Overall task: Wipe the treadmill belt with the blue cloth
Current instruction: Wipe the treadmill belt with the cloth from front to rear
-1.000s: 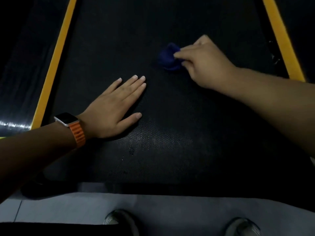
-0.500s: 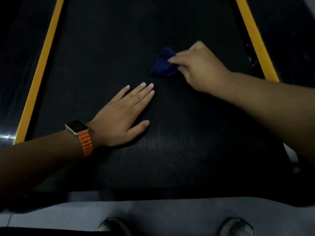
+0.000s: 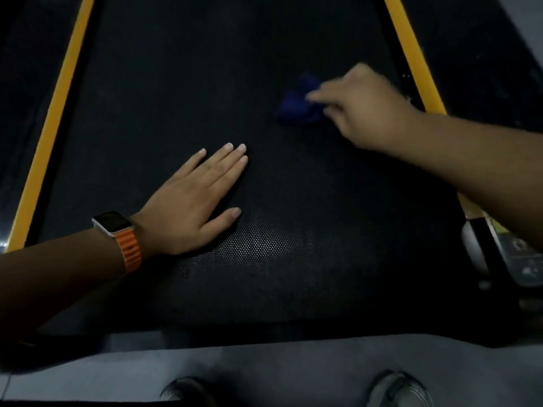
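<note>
We are in the wiping step: our right hand (image 3: 364,113) pinches the blue cloth (image 3: 296,107) (a small bunched wad, blurred) onto the belt (image 3: 205,69), beyond and right of the left hand (image 3: 188,207), which lies flat, fingers straight, holding nothing. The next stroke should, we judge, apply downward pressure and sweep across, passing beyond the left hand.

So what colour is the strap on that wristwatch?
The watch strap is orange with ribs across it, seen best in the head view, the only one here.

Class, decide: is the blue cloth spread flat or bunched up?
Bunched: the blue cloth is a crumpled lump held by the right hand.
</note>
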`<state>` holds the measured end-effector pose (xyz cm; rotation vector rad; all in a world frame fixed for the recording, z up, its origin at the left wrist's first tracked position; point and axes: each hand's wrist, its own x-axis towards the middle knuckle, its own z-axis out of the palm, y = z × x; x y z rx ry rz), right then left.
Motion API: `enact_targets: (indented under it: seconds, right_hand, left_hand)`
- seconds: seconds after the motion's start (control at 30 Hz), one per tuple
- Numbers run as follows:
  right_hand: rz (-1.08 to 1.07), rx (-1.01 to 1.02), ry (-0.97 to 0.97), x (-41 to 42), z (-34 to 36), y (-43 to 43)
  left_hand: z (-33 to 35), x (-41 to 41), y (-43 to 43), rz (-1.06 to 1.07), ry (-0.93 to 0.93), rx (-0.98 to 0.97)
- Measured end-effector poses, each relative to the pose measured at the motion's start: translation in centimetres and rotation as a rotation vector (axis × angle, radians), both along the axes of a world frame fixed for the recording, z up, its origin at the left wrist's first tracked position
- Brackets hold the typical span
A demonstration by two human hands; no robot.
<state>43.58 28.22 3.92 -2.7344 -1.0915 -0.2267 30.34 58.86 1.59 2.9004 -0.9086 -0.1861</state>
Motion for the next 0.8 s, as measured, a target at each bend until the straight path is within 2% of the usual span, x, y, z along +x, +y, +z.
enact_targets:
  seconds: [0.03,0.1,0.17,0.27,0.37,0.43,0.5,0.57,0.67,0.8]
  right_hand:
    - [-0.066,0.028,-0.017,1.3,0.0,-0.2]
    - [-0.037,0.033,-0.051,-0.7,-0.7,-0.2]
    - [0.090,0.028,-0.004,-6.8,-0.9,-1.1]
    - [0.324,0.000,0.216,-16.3,0.2,-3.7]
    - [0.445,-0.052,0.210,-15.7,0.2,-4.7]
    - [0.291,-0.004,0.097,-9.7,-0.4,-3.9]
    - [0.142,-0.087,-0.095,-3.2,-0.7,-3.5]
    - [-0.038,-0.062,-0.110,0.2,-0.6,-3.5]
    - [-0.131,-0.009,-0.003,-3.0,-0.8,-3.4]
    - [-0.063,-0.039,0.172,-15.2,-0.5,-5.0]
  left_hand:
    - [0.0,0.0,0.1,0.001,-0.002,0.001]
    - [-0.1,0.0,0.0,0.001,-0.001,0.004]
    - [0.0,0.1,-0.4,0.012,0.005,0.006]
    - [0.0,0.0,-2.3,-0.017,0.005,0.023]
    - [-0.3,-0.2,-4.2,-0.047,-0.020,0.028]
    - [-0.4,0.0,-4.5,-0.046,-0.031,0.033]
    - [-0.3,0.1,-4.3,-0.026,-0.057,0.041]
    - [-0.3,0.0,-5.0,0.008,-0.054,0.040]
    - [-0.4,-1.3,-7.2,0.130,-0.015,0.040]
    - [0.3,-4.3,-10.2,0.196,0.015,0.048]
